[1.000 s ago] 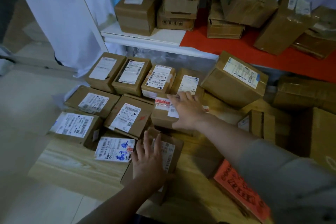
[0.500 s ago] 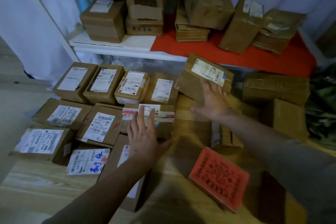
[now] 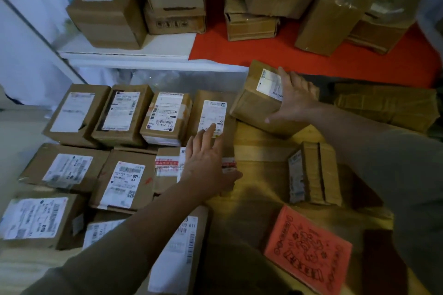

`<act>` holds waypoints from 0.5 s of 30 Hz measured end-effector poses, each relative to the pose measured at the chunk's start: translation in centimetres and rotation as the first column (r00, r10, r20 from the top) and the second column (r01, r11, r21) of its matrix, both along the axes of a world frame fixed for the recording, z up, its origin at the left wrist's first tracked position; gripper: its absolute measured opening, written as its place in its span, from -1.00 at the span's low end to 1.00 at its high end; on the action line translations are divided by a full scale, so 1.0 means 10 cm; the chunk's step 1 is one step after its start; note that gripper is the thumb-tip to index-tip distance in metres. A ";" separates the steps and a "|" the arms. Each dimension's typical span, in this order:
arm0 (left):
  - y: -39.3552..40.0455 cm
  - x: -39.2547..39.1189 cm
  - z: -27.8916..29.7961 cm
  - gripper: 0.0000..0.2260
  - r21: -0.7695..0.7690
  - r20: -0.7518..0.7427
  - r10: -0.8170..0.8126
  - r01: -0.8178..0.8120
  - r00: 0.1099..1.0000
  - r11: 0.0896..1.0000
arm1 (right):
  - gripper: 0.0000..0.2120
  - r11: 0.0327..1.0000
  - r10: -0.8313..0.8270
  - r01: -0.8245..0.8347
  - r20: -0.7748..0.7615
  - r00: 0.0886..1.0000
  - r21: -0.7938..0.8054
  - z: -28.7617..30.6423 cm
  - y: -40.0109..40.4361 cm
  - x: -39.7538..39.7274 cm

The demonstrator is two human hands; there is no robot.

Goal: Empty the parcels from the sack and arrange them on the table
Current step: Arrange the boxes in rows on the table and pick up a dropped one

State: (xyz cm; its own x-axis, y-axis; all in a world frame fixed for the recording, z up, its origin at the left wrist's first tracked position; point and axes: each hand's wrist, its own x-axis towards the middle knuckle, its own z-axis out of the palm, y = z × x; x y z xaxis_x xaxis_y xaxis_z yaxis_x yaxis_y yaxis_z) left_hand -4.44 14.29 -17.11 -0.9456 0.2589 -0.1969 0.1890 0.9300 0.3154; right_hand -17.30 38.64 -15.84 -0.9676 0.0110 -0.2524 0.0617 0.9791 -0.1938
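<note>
On the wooden table (image 3: 261,141), the left hand (image 3: 206,165) lies flat with straight fingers across a box sealed with red-printed tape (image 3: 167,167), its fingertips reaching the label of the box behind (image 3: 213,115). The left forearm runs in from the lower left, over a long parcel (image 3: 177,251) at the near edge. The right hand (image 3: 296,100) stretches forward from the right, palm on top of a tilted box (image 3: 259,103) with the fingers spread over the far top edge and the thumb down its near side, holding it; that box leans with one end raised, just beside the labelled row.

Left of the hands the parcels sit in rows, touching, labels up: four along the back and more in front of them, down to the near edge. Right of the left hand a small box (image 3: 314,172) stands on bare wood, and an orange packet (image 3: 309,249) with dark print lies nearer the person. A long taped carton (image 3: 388,105) lies beyond the right forearm.

Behind the table runs a shelf (image 3: 143,48), white on the left and covered in red cloth (image 3: 287,55) on the right, carrying several larger brown boxes, some stacked. White fabric hangs at the far left. No sack can be made out.
</note>
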 end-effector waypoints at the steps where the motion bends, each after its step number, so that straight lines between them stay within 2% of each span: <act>1: -0.01 -0.02 -0.01 -0.13 -0.005 0.004 -0.013 0.013 1.000 1.000 | 0.36 0.999 0.018 -0.018 0.002 1.000 0.030 -0.01 0.01 -0.03; 5: -0.04 -0.09 -0.08 -0.03 -0.069 0.069 -0.138 0.143 0.988 0.987 | 0.29 0.958 0.128 -0.110 -0.051 0.990 0.266 0.03 0.08 -0.08; 7: -0.05 -0.11 -0.14 0.07 -0.089 0.145 -0.194 0.209 0.970 0.974 | 0.27 0.951 0.137 -0.124 -0.024 0.990 0.284 0.06 0.09 -0.06; 9: -0.07 -0.13 -0.17 0.14 -0.107 0.168 -0.232 0.251 0.958 0.962 | 0.24 0.987 0.033 -0.033 0.002 0.999 0.156 0.09 0.05 0.01; 11: -0.09 -0.15 -0.18 0.16 -0.122 0.167 -0.262 0.283 0.951 0.951 | 0.20 0.991 -0.134 0.135 0.019 0.991 -0.017 0.11 -0.04 0.10; 15: -0.09 -0.16 -0.15 0.12 -0.147 0.170 -0.282 0.308 0.944 0.940 | 0.05 0.897 -0.410 0.421 0.104 0.906 -0.135 0.11 -0.22 0.25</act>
State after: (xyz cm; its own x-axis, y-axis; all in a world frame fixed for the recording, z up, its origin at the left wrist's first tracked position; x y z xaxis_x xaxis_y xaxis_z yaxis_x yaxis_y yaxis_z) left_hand -6.07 13.35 -18.62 -0.7898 0.4727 -0.3907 0.4272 0.8812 0.2027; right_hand -14.82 36.45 -14.77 -0.8626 0.3642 -0.3512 0.4755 0.8207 -0.3168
